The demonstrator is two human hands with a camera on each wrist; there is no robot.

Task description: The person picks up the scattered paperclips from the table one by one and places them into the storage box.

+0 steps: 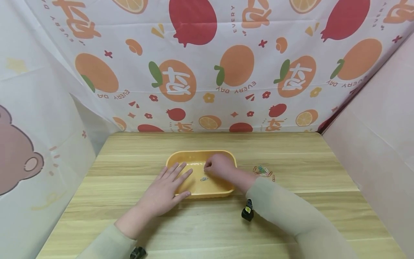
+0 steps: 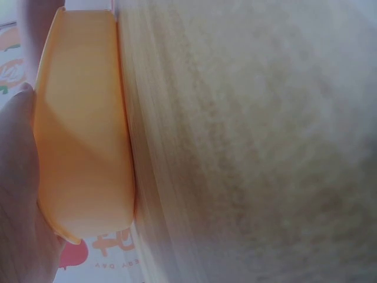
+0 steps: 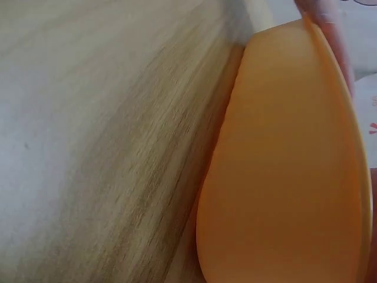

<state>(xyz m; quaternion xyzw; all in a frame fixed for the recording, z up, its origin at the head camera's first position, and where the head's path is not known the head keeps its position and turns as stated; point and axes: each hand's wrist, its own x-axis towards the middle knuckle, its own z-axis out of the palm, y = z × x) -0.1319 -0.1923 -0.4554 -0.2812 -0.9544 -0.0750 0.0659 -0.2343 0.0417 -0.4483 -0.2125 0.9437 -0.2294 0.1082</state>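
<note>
In the head view, a yellow-orange plastic tray [image 1: 202, 196] lies on the wooden table, with a few small paper clips [image 1: 205, 178] on its floor. My left hand [image 1: 163, 190] rests on the tray's left front rim, its fingers straight and spread over the inside. Over the right part of the tray, my right hand [image 1: 221, 166] has its fingers curled inward; whether a clip is between the fingertips is hidden. The left wrist view shows the tray's outer wall [image 2: 88, 124] beside part of the left hand [image 2: 17, 177]. The right wrist view mostly shows another outer side of the tray [image 3: 283, 165].
To the right of the tray, a loose pile of red, white and teal paper clips [image 1: 263, 172] lies on the wooden table [image 1: 291, 154]. A fruit-patterned cloth [image 1: 207, 90] hangs behind the table's far edge, and pale cloth walls stand at both sides.
</note>
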